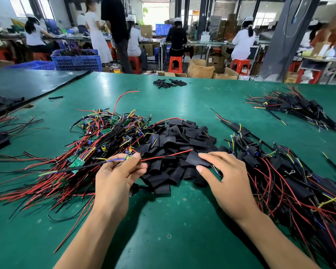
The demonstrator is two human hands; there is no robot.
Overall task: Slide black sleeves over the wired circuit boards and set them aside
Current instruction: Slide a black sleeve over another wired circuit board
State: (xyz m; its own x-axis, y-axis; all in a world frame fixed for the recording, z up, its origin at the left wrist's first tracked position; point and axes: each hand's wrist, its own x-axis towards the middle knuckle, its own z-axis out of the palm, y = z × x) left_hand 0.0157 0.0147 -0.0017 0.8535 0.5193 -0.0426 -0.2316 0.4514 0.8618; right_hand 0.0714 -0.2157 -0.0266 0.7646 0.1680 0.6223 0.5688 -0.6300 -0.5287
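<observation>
Left hand (114, 183): fingers curled, thumb and forefinger pinching 1 wired circuit board (127, 157) by its wires, lifted just above the table.
Held board: a red lead runs from it to the right across the sleeve heap; blue and yellow leads stick out to the left.
Right hand (227, 183): thumb and forefinger pinching 1 black sleeve (199, 159) at the near edge of the heap.
Gap between board and sleeve: near each other, not touching; the sleeve is not yet on the board.
Sleeve heap (175, 136): loose flat black sleeves piled in the middle of the green table (163, 230).
Bare boards (109, 133): a tangle of green boards with red and black wires, touching the heap's left side.
Sleeved boards (279, 171): piled to the right of the right hand.
Far right pile (291, 105): more sleeved boards, well apart.
Background: seated workers on red stools, blue crate (78, 60).
</observation>
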